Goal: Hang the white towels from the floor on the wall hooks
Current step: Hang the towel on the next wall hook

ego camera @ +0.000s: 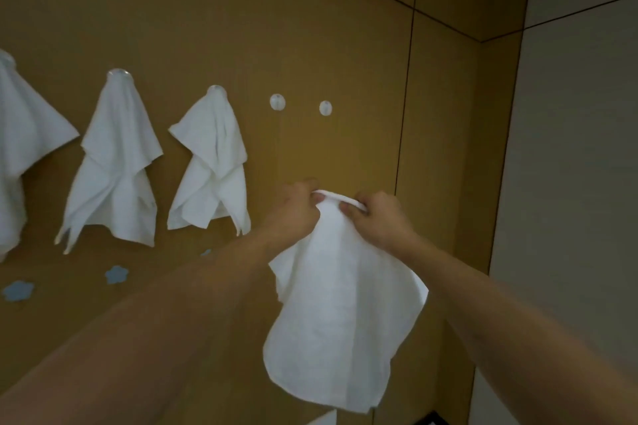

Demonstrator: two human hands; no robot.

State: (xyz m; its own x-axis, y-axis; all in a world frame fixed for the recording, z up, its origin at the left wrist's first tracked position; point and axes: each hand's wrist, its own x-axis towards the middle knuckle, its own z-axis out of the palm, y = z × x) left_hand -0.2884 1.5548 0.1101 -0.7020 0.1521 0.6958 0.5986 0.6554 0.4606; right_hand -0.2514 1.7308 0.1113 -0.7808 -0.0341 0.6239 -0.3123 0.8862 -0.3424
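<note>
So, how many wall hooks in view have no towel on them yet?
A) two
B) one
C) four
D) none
A: two bare round hooks, one and another, sit right of the three hung towels, above the towel that both hands hold.

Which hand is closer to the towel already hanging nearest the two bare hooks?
Left. The left hand grips the held white cloth towel just right of that hanging white towel; the right hand grips the same edge farther right.
</note>
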